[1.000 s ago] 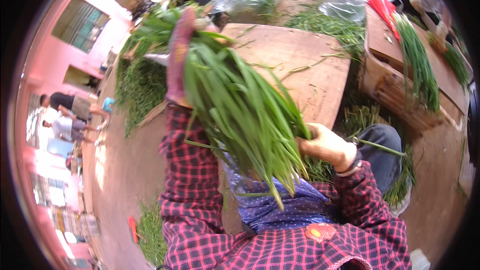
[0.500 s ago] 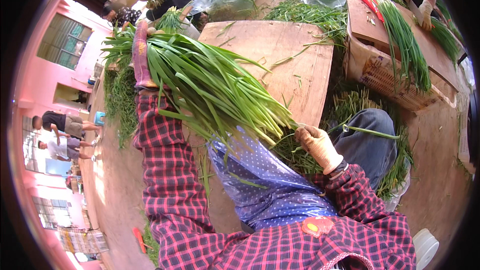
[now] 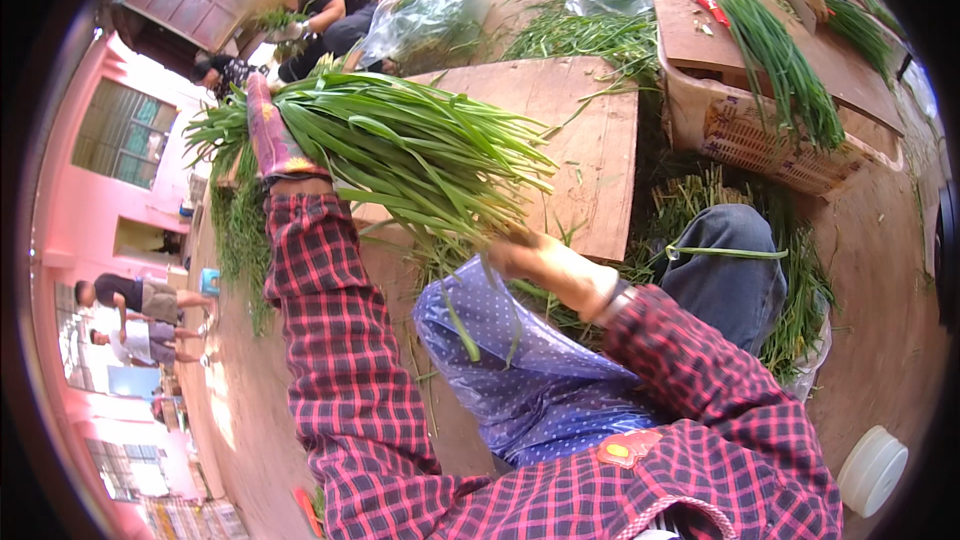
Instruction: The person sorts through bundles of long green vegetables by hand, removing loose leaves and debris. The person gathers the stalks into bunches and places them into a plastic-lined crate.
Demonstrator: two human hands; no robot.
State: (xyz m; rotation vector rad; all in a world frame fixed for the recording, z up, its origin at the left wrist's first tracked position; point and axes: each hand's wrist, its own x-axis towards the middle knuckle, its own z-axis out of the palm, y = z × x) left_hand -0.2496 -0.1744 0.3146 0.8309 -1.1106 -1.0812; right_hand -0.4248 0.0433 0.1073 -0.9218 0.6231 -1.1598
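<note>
A big bunch of long green chives (image 3: pixel 410 135) is held out over the wooden board (image 3: pixel 598 165), its pale stem ends pointing right. My left hand (image 3: pixel 272 135), in a purple-red glove, is closed around the leafy end at the left. My right hand (image 3: pixel 560 272), in a pale glove, is at the lower stem ends. Its fingertips are smeared by motion, so whether they grip any stems cannot be made out. Below the bunch, loose leaves lie on my blue dotted apron (image 3: pixel 520 380).
At the upper right, tied chives (image 3: pixel 775 60) lie on a board across a plastic crate (image 3: pixel 770 140). Loose greens (image 3: pixel 590 45) are heaped behind my board, near clear plastic bags (image 3: pixel 425 15). Other people work at the back. A white tub (image 3: pixel 872 470) stands at the lower right.
My right hand has moved left and slightly up to the stem ends. The bunch has shifted slightly left and lies more level. The view has shifted a little.
</note>
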